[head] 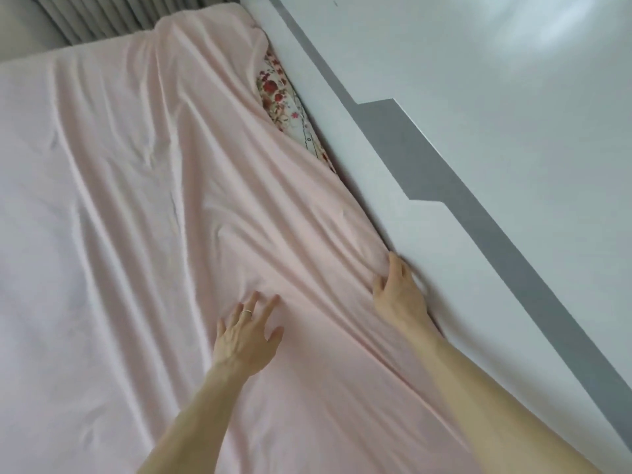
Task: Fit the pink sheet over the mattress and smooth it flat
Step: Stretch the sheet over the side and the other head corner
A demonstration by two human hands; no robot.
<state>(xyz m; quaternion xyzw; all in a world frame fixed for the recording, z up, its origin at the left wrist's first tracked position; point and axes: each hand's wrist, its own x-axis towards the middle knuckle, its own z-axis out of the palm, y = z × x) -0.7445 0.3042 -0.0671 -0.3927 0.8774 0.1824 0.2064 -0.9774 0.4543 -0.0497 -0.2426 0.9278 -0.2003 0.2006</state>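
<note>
"Pink sheet (136, 200) covers most of the bed, but where does it fall short?"

"Along the white board (427, 148). A strip of flowered mattress (277, 94) shows bare there, beyond the hands and near the far corner by the curtain (102, 18)."

"Which hand is nearer that strip?"

"The right hand (396, 292). It sits at the sheet's edge, touching the board, on the same side as the bare strip. The left hand (246, 336) is further in from the edge."

"How are they set?"

"The left lies flat on the cloth with its fingers spread and straight, pressing and holding nothing. The right has its thumb on bunched cloth and its fingers down by the board. The fingertips are hidden, so I cannot tell whether it pinches the sheet or only pushes it into the gap."

"And the folds?"

"Long ridges run at a slant from the right hand toward the far corner, roughly along the board. I judge the slack lies along that line."

"So the next move?"

"Probably the edge has to go toward the board and along it, away from the person, to cover the flowers. The right hand is placed for that, and the left could pin the middle. If the pull goes across the ridges, it may bare more mattress."
</note>
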